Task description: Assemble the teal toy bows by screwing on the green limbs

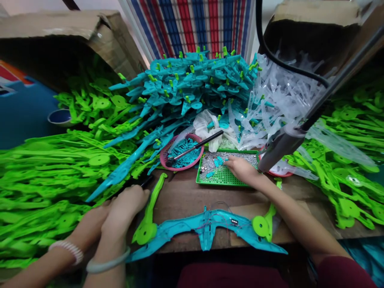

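Note:
My right hand (241,170) reaches into a green tray (220,184) of small silvery screws (231,155). Its fingers are drawn together among the screws, beside small turquoise pieces (219,161); what they pinch is hidden. My left hand (129,202), below a pale bangle, is closed beside a slim black thing (147,182) near its fingertips; its grip is hidden. Another forearm with a braided bracelet (67,250) lies behind it, its hand mostly covered. In front of me lies a turquoise toy-bow half (186,226) with thin wires and lime-green limbs (146,233), (262,227) at both ends.
A pink basket (163,164) holds turquoise bits, with a black-handled rod (195,148) across it. Lime-green parts (45,176), turquoise parts (192,88) and translucent parts (285,88) are heaped around. A grey tool body on a metal rod (282,146) hangs above my right wrist.

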Demonstrator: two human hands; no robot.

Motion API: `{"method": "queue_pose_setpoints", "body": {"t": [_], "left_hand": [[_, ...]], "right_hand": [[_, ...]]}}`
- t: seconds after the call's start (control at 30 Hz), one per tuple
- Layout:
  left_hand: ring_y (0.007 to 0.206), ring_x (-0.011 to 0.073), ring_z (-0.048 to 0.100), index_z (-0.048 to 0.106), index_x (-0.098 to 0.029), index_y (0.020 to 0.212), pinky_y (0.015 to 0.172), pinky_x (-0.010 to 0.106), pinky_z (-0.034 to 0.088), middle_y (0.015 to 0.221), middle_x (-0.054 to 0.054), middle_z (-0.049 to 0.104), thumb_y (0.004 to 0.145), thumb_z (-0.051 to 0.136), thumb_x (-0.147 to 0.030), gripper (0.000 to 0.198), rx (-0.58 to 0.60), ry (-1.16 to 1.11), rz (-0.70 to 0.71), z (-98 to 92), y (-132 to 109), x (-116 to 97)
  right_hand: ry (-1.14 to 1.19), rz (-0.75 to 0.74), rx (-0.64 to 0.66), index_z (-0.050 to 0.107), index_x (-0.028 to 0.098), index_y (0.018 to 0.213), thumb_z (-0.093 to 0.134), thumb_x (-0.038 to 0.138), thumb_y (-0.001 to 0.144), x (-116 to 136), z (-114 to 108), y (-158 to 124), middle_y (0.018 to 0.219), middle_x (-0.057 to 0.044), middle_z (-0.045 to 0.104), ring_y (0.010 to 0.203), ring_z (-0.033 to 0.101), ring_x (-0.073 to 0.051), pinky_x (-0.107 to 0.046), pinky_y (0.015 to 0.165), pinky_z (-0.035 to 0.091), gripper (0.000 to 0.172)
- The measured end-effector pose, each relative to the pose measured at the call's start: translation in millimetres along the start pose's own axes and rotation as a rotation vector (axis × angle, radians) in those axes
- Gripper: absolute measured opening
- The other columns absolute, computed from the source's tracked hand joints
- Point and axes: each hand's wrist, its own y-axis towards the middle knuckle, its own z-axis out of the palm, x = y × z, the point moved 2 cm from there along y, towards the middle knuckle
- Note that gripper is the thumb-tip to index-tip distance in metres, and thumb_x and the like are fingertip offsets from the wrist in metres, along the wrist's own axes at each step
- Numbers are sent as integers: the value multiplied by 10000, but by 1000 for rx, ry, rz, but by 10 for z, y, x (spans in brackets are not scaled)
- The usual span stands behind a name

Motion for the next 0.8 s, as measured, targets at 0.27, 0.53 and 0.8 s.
{"method": "queue_pose_setpoints", "body": {"t": [0.27, 0.53, 0.8], "left_hand": [[973, 421, 715, 759, -51, 957, 806, 474, 534, 1031, 303, 724, 821, 442, -239, 392, 116, 124, -10, -206, -201, -239], [888, 288, 698, 449, -173, 1492, 778, 371, 494, 1010, 118, 745, 966, 273, -415, 605, -234, -145, 291, -820, -753, -843], [513, 103, 424, 279, -136, 1560, 500, 192, 353, 565, -82, 463, 881, 508, -189, 718, -295, -895, 731, -1762, -876, -1968]], "right_hand": [[84, -18, -63, 743, 166, 976, 495, 116, 938, -25, 98, 28, 912, -85, 647, 799, 588, -184, -292, 731, 401, 256], [310, -17, -320, 732, 150, 1094, 572, 114, 922, -155, 26, -41, 979, -99, 692, 948, 645, -201, -342, 877, 486, 238], [582, -43, -418, 755, 160, 973, 623, 81, 864, -149, 61, -110, 862, -54, 667, 854, 616, -175, -353, 862, 475, 189]]}}
